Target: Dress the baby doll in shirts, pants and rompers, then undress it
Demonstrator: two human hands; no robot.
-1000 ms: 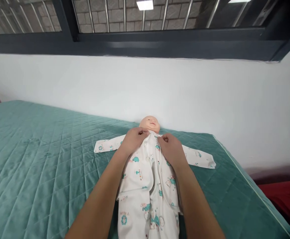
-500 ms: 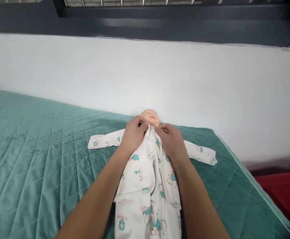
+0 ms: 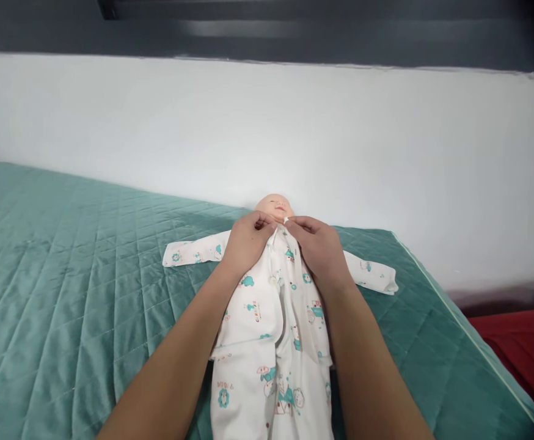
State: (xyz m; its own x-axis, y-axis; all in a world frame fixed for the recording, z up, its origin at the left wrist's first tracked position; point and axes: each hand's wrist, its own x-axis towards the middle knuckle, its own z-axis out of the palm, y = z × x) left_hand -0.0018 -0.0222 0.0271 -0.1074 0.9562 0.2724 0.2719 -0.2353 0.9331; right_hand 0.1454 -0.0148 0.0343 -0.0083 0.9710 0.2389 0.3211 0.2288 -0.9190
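A doll (image 3: 274, 203) lies on its back, its head near the wall, with white printed baby clothes (image 3: 255, 311) over its body and both sleeves spread sideways. My left hand (image 3: 250, 239) pinches the left edge of the collar just below the doll's chin. On the other side of the neck, my right hand (image 3: 318, 244) has its thumb and fingers closed on the right collar edge, and a bit of white cloth sticks up at its fingertips. Lower down, the front edges of the clothes lie close together with folds between them.
A green quilted cover (image 3: 88, 275) lies under the doll. Behind it rises a white wall (image 3: 267, 134) with a dark ledge (image 3: 267, 36) above. Something red (image 3: 519, 342) is beyond the cover's right edge.
The view has tilted slightly downward. My right hand has shifted a little up with the right collar edge, and the white cloth at its fingertips now shows more. My left hand keeps its pinch.
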